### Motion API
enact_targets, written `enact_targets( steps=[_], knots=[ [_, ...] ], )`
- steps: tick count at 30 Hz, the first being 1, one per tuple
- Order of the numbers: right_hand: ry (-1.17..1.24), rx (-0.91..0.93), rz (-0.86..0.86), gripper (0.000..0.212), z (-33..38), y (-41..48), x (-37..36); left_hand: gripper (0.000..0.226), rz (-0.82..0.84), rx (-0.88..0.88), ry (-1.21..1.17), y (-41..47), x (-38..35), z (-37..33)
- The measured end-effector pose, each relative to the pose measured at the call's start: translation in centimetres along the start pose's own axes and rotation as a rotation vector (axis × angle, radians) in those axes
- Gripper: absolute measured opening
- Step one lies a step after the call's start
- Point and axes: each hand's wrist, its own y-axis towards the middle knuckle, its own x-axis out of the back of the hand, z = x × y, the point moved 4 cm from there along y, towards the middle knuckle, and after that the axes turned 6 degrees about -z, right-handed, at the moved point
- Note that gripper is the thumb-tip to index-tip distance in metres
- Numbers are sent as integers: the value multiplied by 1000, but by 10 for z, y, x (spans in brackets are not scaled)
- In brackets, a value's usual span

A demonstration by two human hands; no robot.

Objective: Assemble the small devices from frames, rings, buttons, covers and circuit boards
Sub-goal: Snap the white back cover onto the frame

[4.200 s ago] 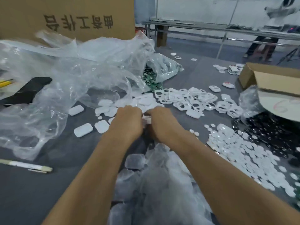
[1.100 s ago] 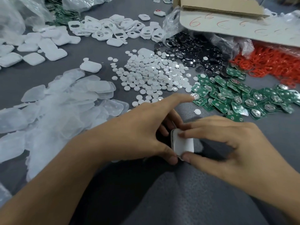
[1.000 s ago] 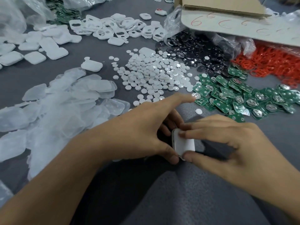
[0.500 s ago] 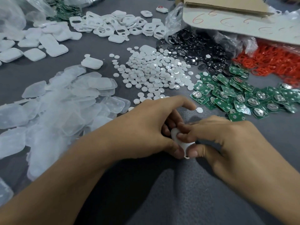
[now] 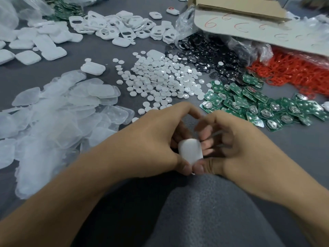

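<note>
Pinching a small white cover (image 5: pixel 190 151), the left hand (image 5: pixel 147 139) and right hand (image 5: pixel 236 145) both grasp it — thumbs underneath, fingers curled behind — by the near edge of the tabletop (image 5: pixel 293 148), near the green circuit boards (image 5: pixel 258 107).

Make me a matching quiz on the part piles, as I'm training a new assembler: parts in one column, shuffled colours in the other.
Parts:
1. circuit boards
2. rings
3. buttons
4. soft covers

Colours:
A. red
B. translucent
C. green
D. white

Pairs: 1-C, 2-A, 3-D, 4-B
</note>
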Motion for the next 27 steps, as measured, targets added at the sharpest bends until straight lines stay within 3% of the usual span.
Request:
enact_targets(
  steps=[6, 10, 13, 20, 24, 27],
  knots=[
    [306, 101, -158, 28, -12, -4, -4, 54, -151, 56, -194, 1, 1, 3],
    [371, 103, -265, 29, -17, -4, 0, 30, -112, 44, -320, 3, -3, 3],
    [346, 127, -308, 32, -17, -4, 1, 15, -192, 1, -365, 3, -6, 1],
    [355, 163, -375, 29, -18, -5, -2, 11, -332, -22, -397, 2, -13, 3],
    [343, 219, -442, 15, -15, -3, 2, 9, -407, -11, -488, 4, -14, 4],
    [441, 180, -366, 34, -18, 0, 0, 12, -458, 0, -560, 7, -12, 9]
  ],
)
